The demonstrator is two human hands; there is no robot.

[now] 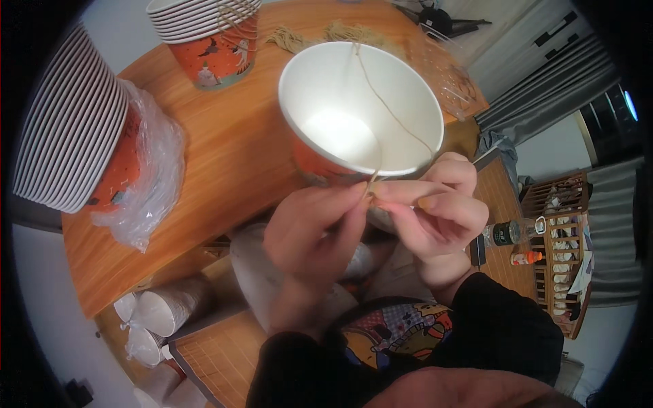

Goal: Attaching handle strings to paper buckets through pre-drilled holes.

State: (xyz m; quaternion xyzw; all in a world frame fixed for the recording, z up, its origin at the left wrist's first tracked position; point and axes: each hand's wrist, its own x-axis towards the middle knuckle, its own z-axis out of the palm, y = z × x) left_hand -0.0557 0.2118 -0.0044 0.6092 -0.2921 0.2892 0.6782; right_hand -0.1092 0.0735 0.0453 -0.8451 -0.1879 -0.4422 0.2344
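Note:
A large paper bucket [333,129], white inside and orange outside, stands tilted at the table's near edge with its mouth toward me. A thin tan cord [378,96] runs from its far rim across the inside to the near rim. At that near rim, my left hand [320,228] pinches the cord between thumb and fingertips. My right hand [435,211] meets it there, its thumb and forefinger closed on the cord too. The fingertips of both hands touch, and they hide the spot where the cord passes the rim.
Nested orange buckets [214,51] with cords over them stand at the back left. A taller stack [71,129], partly in clear plastic wrap [153,173], lies at the left. Cord bundles [350,32] rest behind the bucket. At right are a bottle [505,233] and a wooden rack [561,238].

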